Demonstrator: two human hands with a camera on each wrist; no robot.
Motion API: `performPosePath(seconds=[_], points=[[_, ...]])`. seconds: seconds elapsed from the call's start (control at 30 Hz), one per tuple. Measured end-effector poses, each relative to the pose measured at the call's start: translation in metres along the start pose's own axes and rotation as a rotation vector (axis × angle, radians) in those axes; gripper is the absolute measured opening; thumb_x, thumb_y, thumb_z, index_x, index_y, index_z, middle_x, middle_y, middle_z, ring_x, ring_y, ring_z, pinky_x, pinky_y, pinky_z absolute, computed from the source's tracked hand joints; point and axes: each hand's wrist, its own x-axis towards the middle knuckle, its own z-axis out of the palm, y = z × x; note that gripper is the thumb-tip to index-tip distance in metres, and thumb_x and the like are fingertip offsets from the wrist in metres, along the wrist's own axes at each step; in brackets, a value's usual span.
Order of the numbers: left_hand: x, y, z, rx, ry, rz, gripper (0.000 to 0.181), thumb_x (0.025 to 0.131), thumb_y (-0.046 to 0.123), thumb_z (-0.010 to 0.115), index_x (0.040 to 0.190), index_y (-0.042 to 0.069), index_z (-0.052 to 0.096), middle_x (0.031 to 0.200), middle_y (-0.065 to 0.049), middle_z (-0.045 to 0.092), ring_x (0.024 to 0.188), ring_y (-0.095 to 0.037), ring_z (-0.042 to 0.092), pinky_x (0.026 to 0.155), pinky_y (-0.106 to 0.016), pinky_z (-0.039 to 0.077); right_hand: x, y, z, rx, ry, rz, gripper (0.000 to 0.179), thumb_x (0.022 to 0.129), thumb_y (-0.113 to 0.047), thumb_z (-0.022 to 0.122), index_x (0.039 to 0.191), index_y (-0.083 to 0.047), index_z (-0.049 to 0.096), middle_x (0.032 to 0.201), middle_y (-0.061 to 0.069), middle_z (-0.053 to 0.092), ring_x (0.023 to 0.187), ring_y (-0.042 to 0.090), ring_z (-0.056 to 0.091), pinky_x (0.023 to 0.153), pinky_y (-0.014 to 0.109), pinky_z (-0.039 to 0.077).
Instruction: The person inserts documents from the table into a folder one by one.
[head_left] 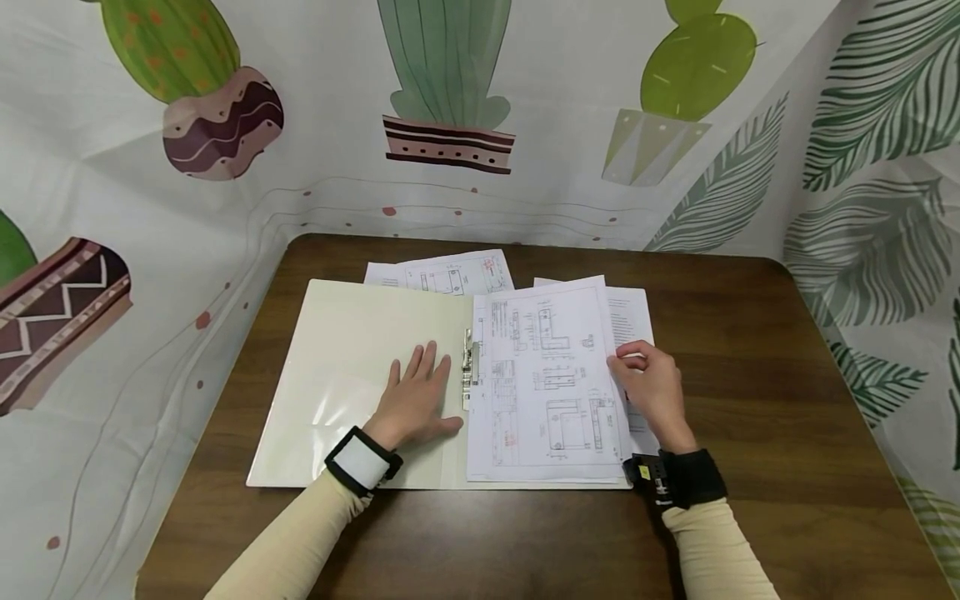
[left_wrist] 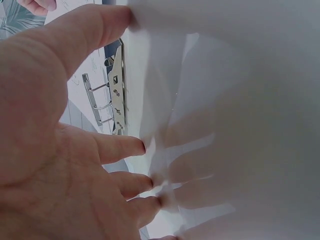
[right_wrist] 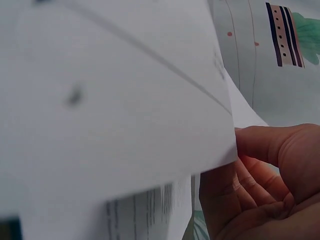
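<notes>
Plainly, the folder (head_left: 352,333) lies spread wide on the worktop (head_left: 765,392). Along its middle runs a metal clip (head_left: 471,367), and a stack of drawings (head_left: 551,375) covers its right half. The top one shows part outlines and small red marks; whether the clip's prongs go through the stack I cannot tell. The folder's left half bears a clear sleeve that catches the light.

On that left half, near the clip, the left hand (head_left: 420,396) rests with fingers straight and spread, fingertips touching the folder. The right hand (head_left: 651,383), at the folder's right edge, pinches the edge of the drawings between thumb and fingers.

Past the folder's far edge, other sheets (head_left: 495,271) poke out, one with a drawing on it. Another page (head_left: 637,317), lined with text, juts beyond the folder's right side; how much of it lies underneath is hidden. Behind the folder hangs a cloth (head_left: 562,192) printed with cacti and leaves.
</notes>
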Motion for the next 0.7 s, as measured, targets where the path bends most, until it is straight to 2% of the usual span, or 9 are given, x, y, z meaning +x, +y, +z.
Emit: performPosePath(seconds=[0.47,0.7], points=[[-0.001,0.000,0.001,-0.012,0.010,0.000,0.105,0.084,0.053,0.078,0.162,0.003,0.028,0.170,-0.023,0.004,0.157,-0.040,0.001,0.122,-0.065,0.005,-0.004,-0.009,0.016,-0.031,0.025,0.032,0.018,0.097,-0.021,0.069,0.108,-0.007,0.071,0.096,0.015,0.077,0.088,0.031,0.069,0.069,0.034,0.045],[-0.002,0.000,-0.002,-0.014,0.027,0.017,0.103,0.085,0.051,0.078,0.161,0.001,0.029,0.169,-0.025,0.008,0.156,-0.042,0.004,0.121,-0.067,0.007,-0.005,-0.009,0.021,-0.026,0.039,0.010,0.016,0.096,-0.019,0.070,0.106,-0.006,0.071,0.095,0.015,0.077,0.090,0.030,0.071,0.073,0.034,0.046]])
